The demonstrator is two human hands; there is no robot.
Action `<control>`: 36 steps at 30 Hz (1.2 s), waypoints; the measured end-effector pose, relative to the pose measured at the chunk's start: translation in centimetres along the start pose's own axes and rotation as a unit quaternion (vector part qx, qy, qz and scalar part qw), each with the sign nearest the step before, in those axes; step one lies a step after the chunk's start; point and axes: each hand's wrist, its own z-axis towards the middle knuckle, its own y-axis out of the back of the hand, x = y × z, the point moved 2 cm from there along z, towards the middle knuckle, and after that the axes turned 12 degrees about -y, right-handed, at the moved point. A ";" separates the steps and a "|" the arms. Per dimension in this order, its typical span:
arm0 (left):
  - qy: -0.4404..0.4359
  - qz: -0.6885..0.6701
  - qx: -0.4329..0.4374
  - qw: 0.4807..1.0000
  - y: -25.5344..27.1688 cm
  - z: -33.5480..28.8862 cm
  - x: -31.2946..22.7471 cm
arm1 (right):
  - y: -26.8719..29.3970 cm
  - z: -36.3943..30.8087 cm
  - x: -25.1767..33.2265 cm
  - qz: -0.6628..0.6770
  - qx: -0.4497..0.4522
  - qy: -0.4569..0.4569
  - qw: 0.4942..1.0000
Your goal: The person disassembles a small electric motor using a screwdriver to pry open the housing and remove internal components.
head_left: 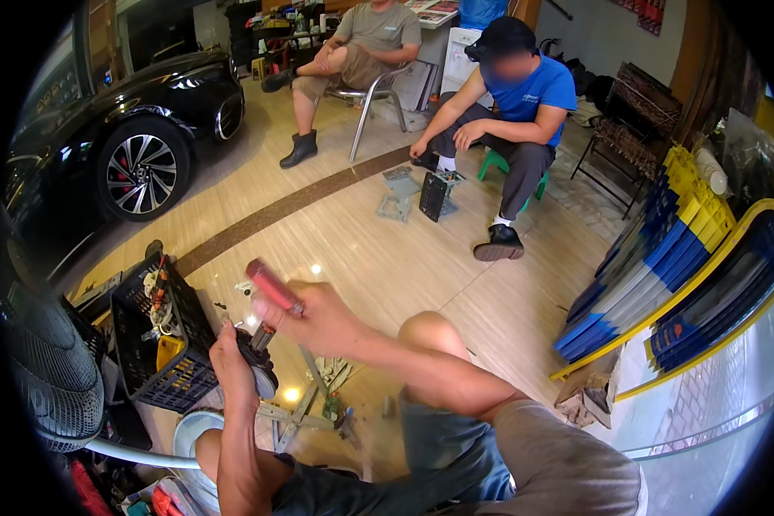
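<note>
My right hand (322, 318) is closed around a red-handled tool (275, 289), its thick red end sticking up past the thumb. Motion blurs this hand, and the exact kind of tool cannot be made out. Just below and to the left, my left hand (230, 359) grips a dark, rounded metal part (260, 365) with a lighter rim. The tool's lower end (264, 334) meets or nearly meets the top of that part; contact is unclear. Beneath my hands, a metal frame of crossed bars (299, 413) lies on the floor.
A black crate (176, 374) of tools and parts stands left, beside a fan (52, 361). A black car (138, 129) is beyond. Ahead, a person in blue (525, 103) sits near metal pieces (396, 202); another person (378, 43) sits behind. Blue-yellow packages (636, 258) fill a right-hand rack.
</note>
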 end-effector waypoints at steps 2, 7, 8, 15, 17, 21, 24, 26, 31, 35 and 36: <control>-0.020 0.002 0.011 1.000 -0.2 0.0 -0.1 | 0.1 -0.2 0.9 -0.060 0.064 -0.044 0.995; -0.070 0.062 0.074 0.993 -0.1 0.4 0.4 | -0.8 0.2 -1.3 -0.110 0.117 -0.097 0.982; -0.072 0.061 0.073 0.993 0.3 0.6 0.9 | -0.9 0.4 -1.9 -0.111 0.118 -0.094 0.982; -0.167 0.334 0.076 0.925 -0.2 -0.2 0.1 | -2.1 0.6 -5.3 -0.057 0.137 -0.298 0.943; -0.173 0.354 0.081 0.916 -0.6 -0.3 0.2 | -2.4 0.4 -6.3 -0.031 0.130 -0.326 0.936; -0.134 0.348 0.091 0.923 -1.0 -0.3 0.5 | -2.6 0.2 -6.8 -0.023 0.068 -0.305 0.950; -0.102 0.338 0.084 0.932 -0.4 -0.3 1.8 | -2.8 -0.2 -6.2 -0.078 0.058 -0.249 0.964; -0.085 0.348 0.094 0.929 -0.5 -0.5 1.7 | -2.9 -0.7 -6.9 -0.111 0.056 -0.157 0.980; -0.026 0.267 0.151 0.951 -1.0 -0.9 2.8 | -1.6 -1.7 -8.4 -0.157 0.066 0.144 0.975; 0.014 0.232 0.200 0.952 -0.6 -1.4 2.5 | -1.7 -2.6 -7.3 -0.181 0.043 0.292 0.938; 0.015 0.233 0.198 0.952 -0.6 -1.4 2.4 | -1.7 -2.6 -7.3 -0.180 0.044 0.293 0.938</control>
